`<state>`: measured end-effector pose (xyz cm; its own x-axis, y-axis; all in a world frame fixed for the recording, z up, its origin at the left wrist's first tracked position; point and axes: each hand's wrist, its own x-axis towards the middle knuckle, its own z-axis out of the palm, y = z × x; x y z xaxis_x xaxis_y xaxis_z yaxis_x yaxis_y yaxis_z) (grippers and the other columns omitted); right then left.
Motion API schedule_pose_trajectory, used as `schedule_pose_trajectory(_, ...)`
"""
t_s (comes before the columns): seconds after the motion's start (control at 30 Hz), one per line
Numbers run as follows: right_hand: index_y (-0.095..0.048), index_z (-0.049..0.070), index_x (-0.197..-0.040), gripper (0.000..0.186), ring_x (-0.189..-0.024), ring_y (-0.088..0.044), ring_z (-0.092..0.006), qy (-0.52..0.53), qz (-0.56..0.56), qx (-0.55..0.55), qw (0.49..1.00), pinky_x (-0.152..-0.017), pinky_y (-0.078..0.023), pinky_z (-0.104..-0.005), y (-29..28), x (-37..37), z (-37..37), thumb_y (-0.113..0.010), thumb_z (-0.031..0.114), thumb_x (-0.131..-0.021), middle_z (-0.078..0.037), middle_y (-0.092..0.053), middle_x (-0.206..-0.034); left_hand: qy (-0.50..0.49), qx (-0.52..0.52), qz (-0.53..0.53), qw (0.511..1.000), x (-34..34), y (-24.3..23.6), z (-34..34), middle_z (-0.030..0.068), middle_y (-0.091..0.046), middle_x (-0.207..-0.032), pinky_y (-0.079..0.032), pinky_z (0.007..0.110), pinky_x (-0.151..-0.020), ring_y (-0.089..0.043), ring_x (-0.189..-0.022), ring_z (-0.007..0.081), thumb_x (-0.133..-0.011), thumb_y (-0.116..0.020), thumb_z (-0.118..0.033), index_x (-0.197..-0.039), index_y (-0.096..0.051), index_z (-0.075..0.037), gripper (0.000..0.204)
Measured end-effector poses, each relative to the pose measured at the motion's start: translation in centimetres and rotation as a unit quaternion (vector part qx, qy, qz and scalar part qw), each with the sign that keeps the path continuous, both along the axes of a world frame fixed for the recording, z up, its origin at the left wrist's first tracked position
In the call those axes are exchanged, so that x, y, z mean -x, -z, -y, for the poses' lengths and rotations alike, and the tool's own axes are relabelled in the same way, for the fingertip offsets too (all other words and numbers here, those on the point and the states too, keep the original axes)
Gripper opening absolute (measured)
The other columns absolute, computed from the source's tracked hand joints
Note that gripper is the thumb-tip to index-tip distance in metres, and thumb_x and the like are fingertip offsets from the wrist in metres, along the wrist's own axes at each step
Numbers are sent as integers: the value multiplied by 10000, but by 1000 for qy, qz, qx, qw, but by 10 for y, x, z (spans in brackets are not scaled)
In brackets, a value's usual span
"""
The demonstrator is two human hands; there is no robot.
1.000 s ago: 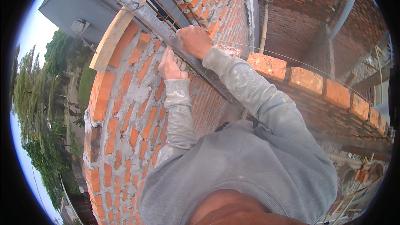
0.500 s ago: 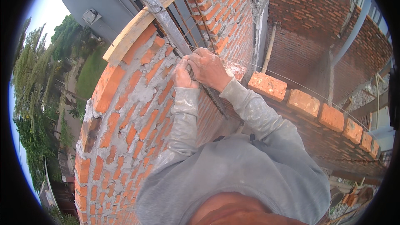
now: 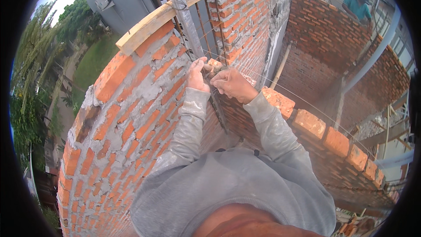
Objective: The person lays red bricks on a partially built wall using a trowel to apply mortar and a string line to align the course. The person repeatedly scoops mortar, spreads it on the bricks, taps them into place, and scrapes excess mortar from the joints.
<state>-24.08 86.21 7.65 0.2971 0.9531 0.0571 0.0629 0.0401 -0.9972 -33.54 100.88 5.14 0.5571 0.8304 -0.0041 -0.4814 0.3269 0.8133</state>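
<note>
At the corner where two brick walls meet, both my hands work close together. My left hand [image 3: 198,75] is closed beside the foot of a grey metal bar [image 3: 189,28]; what its fingers grip, if anything, is hidden. Just right of it, my right hand [image 3: 235,84] is closed in a pinch, on something too small to make out. A thin taut string [image 3: 302,102] runs from near my hands along the right-hand wall. Behind my fingers a brick piece [image 3: 215,63] shows on the wall end.
A mortar-smeared brick wall [image 3: 127,118] curves away at left, topped by a wooden board [image 3: 153,25]. Rusty rebar [image 3: 206,17] stands behind the corner. Spaced bricks [image 3: 309,123] line the right wall's top. A person in a teal shirt [image 3: 357,8] is at the far right.
My hands, pressed together before, have come slightly apart; the right one has moved right and down. The view has shifted, bringing more of the person at the far right into sight.
</note>
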Motion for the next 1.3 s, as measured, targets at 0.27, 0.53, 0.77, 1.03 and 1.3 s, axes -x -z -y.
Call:
schedule_pose_trajectory(0.27, -764, -10, -949, 194, -554, -459, -32, 40, 39, -99, 994, -473, -315, -231, -32, -9, 12, -753, 181, -984, 35, -585, -676, -115, -43, -39, 992, 4, 14, -6, 76, -726, -1031, -572, 392, -827, -678, -881, 229, -961, -715, -225, -1205, -721, 2, 333)
schedule_pose_trajectory(0.53, -764, -65, -923, 171, -615, -487, -52, 59, 46, -125, 989, -533, -372, -249, -20, 8, 6, -655, 67, -918, 19, -584, -708, -325, -382, -232, 833, -22, 27, -34, 124, -749, -894, -544, 374, -751, -684, -789, 208, -828, -888, -162, -1047, -769, 46, 324)
schedule_pose_trajectory(0.77, -766, -80, -881, 158, -665, -545, -77, 102, 67, -201, 972, -573, -426, -278, 0, 18, -7, -670, 45, -886, -7, -622, -722, -347, -434, -249, 793, -22, 16, -40, 125, -778, -864, -557, 368, -674, -701, -733, 197, -854, -858, -123, -941, -779, 43, 204)
schedule_pose_trajectory(1.03, -754, -75, -846, 146, -677, -588, -105, 121, 92, -212, 965, -607, -474, -313, 7, 23, -11, -688, 54, -855, -62, -687, -733, -215, -442, -196, 849, -16, -3, -34, 187, -731, -1196, -591, 367, -897, -733, -1025, 252, -889, -742, 75, -1380, -556, 86, 525)
schedule_pose_trajectory(1.3, -743, -82, -827, 163, -679, -600, -121, 136, 97, -191, 967, -601, -475, -334, -4, 24, -13, -690, 70, -853, -76, -685, -735, -173, -458, -211, 846, -18, -6, -43, 201, -673, -1304, -564, 366, -989, -702, -1148, 268, -864, -727, 112, -1453, -462, 91, 646)
